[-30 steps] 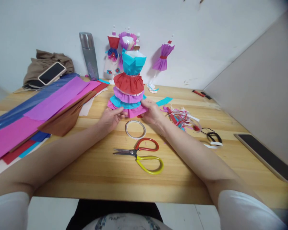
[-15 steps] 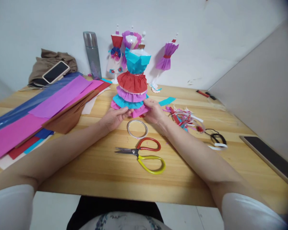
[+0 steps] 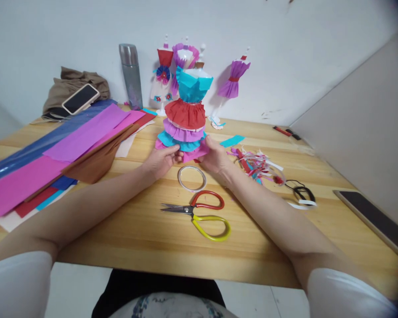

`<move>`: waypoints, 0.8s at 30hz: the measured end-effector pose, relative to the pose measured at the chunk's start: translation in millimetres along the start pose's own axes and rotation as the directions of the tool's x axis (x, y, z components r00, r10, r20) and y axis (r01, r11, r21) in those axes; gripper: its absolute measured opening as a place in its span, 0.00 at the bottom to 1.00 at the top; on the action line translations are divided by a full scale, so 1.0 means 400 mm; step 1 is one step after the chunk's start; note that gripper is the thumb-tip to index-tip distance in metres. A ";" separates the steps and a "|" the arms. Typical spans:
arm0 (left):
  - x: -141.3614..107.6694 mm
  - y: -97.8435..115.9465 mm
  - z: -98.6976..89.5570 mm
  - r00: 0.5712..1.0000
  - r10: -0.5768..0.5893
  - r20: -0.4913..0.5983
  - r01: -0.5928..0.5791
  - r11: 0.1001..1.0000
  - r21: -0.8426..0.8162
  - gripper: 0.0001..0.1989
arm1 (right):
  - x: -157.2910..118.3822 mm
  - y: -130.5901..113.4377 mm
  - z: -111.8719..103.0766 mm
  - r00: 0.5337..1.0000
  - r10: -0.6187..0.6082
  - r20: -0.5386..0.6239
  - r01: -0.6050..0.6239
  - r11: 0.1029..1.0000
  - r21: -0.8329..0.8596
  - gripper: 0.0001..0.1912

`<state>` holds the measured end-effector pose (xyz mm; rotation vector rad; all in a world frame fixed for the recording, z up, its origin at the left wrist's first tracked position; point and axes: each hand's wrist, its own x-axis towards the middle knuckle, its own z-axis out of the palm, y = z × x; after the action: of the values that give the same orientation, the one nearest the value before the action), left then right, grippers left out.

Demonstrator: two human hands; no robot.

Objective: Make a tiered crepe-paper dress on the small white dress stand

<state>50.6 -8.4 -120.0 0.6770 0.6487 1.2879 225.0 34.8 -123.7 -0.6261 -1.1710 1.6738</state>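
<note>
A small dress form in a paper dress (image 3: pixel 185 114) stands upright at the middle of the table, with a turquoise top, a red ruffle and purple, turquoise and pink tiers. My left hand (image 3: pixel 164 161) grips the lowest tiers from the left, thumb in front. On the right side my right hand (image 3: pixel 216 155) holds the same hem, its fingertips partly hidden behind the paper. Just in front of the dress lies a roll of narrow tape (image 3: pixel 179 179). Nearer to me are scissors (image 3: pixel 187 210) with one red and one yellow handle, blades slightly apart.
Coloured paper sheets (image 3: pixel 82 134) cover the left side, below a phone (image 3: pixel 81 99) and a grey flask (image 3: pixel 132 79). More dressed forms (image 3: pixel 234 77) stand by the wall. Paper scraps (image 3: pixel 257 164), a black cord (image 3: pixel 304 193) and a dark tablet-like device (image 3: pixel 373 218) lie right.
The whole view has shifted slightly, so things appear a little further right. Both hands keep their hold on the dress hem.
</note>
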 end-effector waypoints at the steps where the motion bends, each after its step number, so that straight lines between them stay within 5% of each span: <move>1: 0.001 -0.001 0.000 1.000 0.006 -0.001 -0.006 1.000 -0.008 0.07 | -0.004 -0.001 0.004 1.000 0.000 0.021 0.000 1.000 -0.003 0.20; 16: 0.006 -0.006 -0.006 1.000 -0.001 0.030 0.001 1.000 0.003 0.05 | -0.002 0.011 0.032 0.998 -0.053 0.019 0.054 0.999 0.000 0.11; 24: -0.009 0.003 0.010 0.988 0.073 0.136 -0.078 0.997 0.029 0.08 | 0.004 0.006 0.021 0.998 -0.027 0.049 0.027 1.000 -0.010 0.13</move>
<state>52.2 -12.2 -116.1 0.8165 0.5401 1.2904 216.4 32.5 -122.4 -0.5766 -1.2182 1.6692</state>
